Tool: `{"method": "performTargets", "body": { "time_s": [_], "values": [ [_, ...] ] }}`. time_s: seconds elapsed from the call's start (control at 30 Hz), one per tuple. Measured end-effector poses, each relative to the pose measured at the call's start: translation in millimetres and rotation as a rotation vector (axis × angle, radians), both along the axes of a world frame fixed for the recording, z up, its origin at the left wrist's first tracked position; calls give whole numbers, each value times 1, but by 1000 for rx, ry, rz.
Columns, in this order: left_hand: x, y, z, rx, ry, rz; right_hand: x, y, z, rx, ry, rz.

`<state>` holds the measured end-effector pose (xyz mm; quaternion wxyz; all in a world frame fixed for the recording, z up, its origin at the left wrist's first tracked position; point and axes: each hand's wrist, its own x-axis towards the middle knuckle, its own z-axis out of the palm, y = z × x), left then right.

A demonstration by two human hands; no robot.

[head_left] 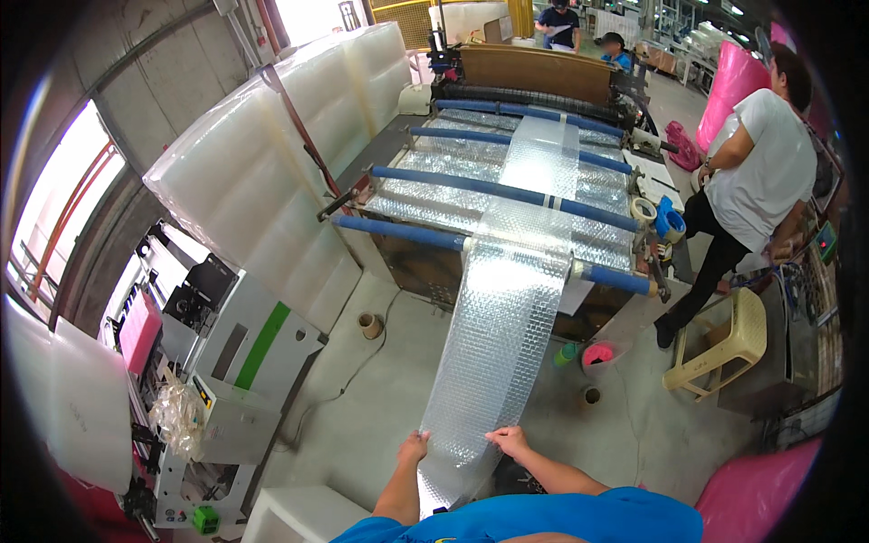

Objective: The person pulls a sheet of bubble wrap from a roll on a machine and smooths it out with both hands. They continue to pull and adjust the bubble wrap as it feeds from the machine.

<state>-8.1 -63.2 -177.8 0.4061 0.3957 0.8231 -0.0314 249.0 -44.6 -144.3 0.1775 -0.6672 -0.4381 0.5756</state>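
A long strip of clear bubble wrap [507,308] runs from a machine with blue rollers [507,190] down toward me. My left hand [415,447] grips the strip's left edge near its lower end. My right hand [510,441] grips the right edge at the same height. Both forearms come up from the lower edge, above my blue shirt. The strip hangs taut between the front roller and my hands.
A person in a white shirt [760,181] stands at the machine's right end by a beige plastic stool [724,348]. Stacks of white foam sheet [272,172] line the left. A grey machine [235,380] stands lower left. Pink rolls [751,502] lie right.
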Motion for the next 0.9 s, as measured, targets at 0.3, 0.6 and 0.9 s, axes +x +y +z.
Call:
{"method": "performTargets", "body": {
  "time_s": [0.3, 0.6, 0.9],
  "values": [
    [25, 87, 33, 278, -58, 14, 21, 81, 19, 291, 44, -106],
    [14, 99, 103, 340, -296, 107, 25, 102, 90, 398, 211, -210],
    [-9, 28, 106, 389, -322, -67, -24, -24, 85, 84, 515, -182]
  ]
}}
